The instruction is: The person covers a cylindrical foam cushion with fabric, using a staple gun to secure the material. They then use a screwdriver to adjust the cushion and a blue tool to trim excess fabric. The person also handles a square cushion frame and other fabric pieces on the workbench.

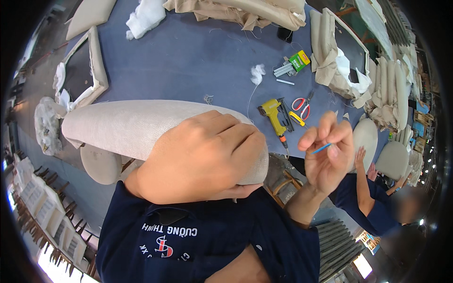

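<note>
A long beige upholstered cushion point(122, 125) lies across the near edge of the blue-grey table point(188, 61). My left hand point(203, 158) is closed over its right end, gripping the fabric against my chest. My right hand point(328, 151) is raised just right of the cushion, pinching a thin blue stick-like thing point(322, 149) between thumb and fingers. What the blue thing is cannot be told.
On the table lie a yellow staple gun point(275, 117), red-handled scissors point(301, 106), a green box with staple strips point(293, 63), white stuffing point(257, 73) and beige padded frames point(89, 70). Another person in dark blue point(373, 198) stands at the lower right. Piled cushions point(389, 94) line the right.
</note>
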Motion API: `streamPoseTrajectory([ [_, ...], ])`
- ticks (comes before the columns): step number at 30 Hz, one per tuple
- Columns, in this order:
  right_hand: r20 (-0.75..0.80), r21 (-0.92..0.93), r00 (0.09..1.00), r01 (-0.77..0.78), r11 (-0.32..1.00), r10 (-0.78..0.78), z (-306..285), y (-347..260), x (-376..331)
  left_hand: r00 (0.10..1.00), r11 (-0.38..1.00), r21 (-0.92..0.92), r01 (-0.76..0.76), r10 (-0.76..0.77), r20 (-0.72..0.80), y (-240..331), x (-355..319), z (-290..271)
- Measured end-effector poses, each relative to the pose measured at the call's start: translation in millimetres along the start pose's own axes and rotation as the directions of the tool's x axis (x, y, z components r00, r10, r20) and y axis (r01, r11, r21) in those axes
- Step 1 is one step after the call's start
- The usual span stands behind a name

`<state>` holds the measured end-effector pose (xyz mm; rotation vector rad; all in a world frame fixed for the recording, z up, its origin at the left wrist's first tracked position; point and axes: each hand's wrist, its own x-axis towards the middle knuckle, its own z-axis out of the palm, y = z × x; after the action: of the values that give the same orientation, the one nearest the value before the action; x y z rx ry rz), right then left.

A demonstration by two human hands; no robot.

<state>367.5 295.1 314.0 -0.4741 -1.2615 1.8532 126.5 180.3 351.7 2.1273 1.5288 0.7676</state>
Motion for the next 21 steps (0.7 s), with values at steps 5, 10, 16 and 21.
streamPoseTrajectory([
  [5, 0.171, 0.076, 0.985, -0.04, 0.996, 0.027, 17.6, 22.7, 3.7, 0.999, 0.998, -0.056, -0.038, 0.036, -0.035, -14.3, -10.8, -14.3],
  [10, 0.3, -0.154, 0.954, 0.079, 0.985, -0.029, 44.3, 28.4, 15.0, 0.998, 0.991, -0.12, -0.068, 0.067, -0.005, -21.1, -22.2, -28.3],
  [16, 0.542, -0.265, 0.84, 0.208, 0.941, -0.033, 67.6, 28.9, 44.6, 0.995, 0.984, -0.151, -0.096, 0.089, -0.052, -24.9, -35.7, -33.1],
  [21, 0.729, -0.182, 0.681, 0.296, 0.938, -0.073, 67.5, 42.9, 69.4, 0.992, 0.977, -0.178, -0.12, 0.11, -0.063, -23.6, -42.9, -30.8],
])
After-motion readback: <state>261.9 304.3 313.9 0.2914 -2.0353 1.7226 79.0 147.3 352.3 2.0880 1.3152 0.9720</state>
